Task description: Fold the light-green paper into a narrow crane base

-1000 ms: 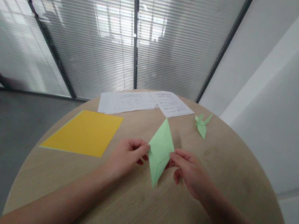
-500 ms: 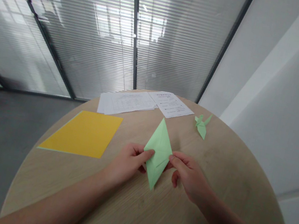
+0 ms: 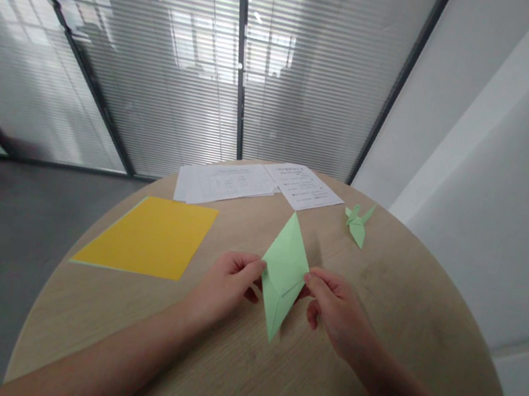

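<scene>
A light green paper folded into a long diamond stands up off the round wooden table, one point towards me and one away. My left hand pinches its left corner between thumb and fingers. My right hand pinches the right corner the same way. Both hands rest near the table's middle.
A yellow sheet lies flat at the left. White printed papers lie at the far edge. A small folded green paper crane sits at the far right. Glass walls with blinds stand beyond the table.
The green diamond has shifted slightly between my hands, leaning left half a second ago and now back upright. Both hands keep their pinch on its side corners.
</scene>
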The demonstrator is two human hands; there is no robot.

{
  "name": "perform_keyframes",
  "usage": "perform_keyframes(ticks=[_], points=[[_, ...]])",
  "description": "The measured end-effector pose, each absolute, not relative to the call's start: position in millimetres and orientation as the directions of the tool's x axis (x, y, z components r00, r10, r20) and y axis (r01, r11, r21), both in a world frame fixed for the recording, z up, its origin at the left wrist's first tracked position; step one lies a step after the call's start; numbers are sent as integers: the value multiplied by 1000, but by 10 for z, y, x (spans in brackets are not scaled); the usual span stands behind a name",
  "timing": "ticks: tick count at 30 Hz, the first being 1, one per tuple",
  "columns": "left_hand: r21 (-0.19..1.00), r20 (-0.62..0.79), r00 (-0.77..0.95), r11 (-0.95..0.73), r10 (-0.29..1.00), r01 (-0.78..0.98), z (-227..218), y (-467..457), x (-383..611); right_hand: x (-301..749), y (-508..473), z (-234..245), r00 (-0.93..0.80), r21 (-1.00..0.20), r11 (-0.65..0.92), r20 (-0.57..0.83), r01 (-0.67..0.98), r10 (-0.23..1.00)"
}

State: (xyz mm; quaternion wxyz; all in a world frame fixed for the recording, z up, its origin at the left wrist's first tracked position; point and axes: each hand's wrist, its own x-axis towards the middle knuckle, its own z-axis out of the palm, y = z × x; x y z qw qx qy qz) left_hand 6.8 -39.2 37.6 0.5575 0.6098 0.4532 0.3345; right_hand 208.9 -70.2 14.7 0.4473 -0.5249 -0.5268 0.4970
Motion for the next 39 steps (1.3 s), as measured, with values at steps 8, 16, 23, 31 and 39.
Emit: perform_keyframes(ticks=[8,16,23,31,39], points=[[983,-93,331,34,939,181,318,-444,128,2012,-751,179,-85,-986,-3,-17,167,996],[969,-106,395,7,912,245,351,-439,117,2016,-736,154,-140,-991,0,-19,135,990],[973,-173,486,71,857,221,356,-336,36,2120,-650,67,-152,-988,-67,-88,138,985],[964,-260,566,176,782,199,303,-244,-64,2242,-556,95,-277,-982,-39,-90,187,957],[980,88,453,-160,887,122,310,-255,-58,2201,-545,92,-218,-992,-111,-122,62,968]])
